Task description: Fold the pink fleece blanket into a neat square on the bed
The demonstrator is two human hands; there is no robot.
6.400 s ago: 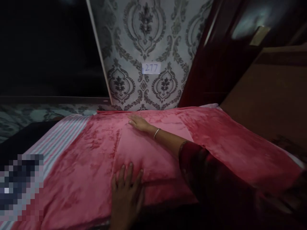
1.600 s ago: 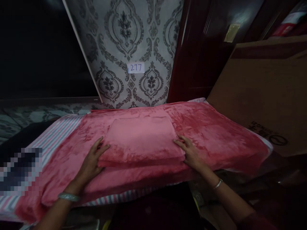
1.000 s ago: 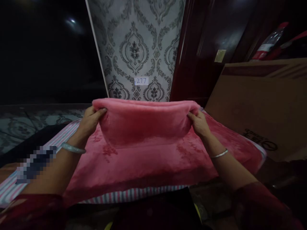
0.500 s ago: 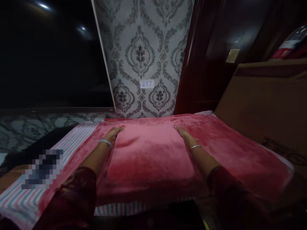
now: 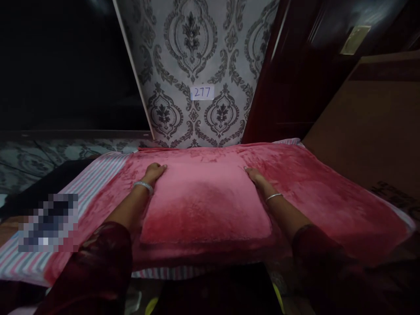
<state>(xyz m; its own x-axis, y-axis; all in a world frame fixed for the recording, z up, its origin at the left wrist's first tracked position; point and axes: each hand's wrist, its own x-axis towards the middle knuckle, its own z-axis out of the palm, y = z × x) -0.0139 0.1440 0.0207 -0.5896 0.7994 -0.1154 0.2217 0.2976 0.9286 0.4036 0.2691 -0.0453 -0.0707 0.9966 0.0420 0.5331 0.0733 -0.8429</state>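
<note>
A folded pink plush cloth (image 5: 206,205), roughly square, lies flat on a larger pink-red plush blanket (image 5: 315,197). My left hand (image 5: 154,173) grips its far left corner, thumb on top and the other fingers curled out of sight at the edge. At the far right corner, my right hand (image 5: 256,176) holds the cloth the same way, with its thumb along the top. The cloth's surface is mostly smooth, paler at the far side and darker red toward me. Both forearms reach along its sides.
A striped cloth (image 5: 108,168) shows under the blanket at the left, with a pixelated patch over it. Behind are a patterned wall with a paper label (image 5: 202,92), a large dark screen (image 5: 65,65) and a dark red door (image 5: 295,74). A cardboard box (image 5: 370,127) stands at right.
The crease on the left of the folded cloth has smoothed out, and its surface looks flatter. My hands are slightly farther apart, still at the far corners. The view has shifted closer and down.
</note>
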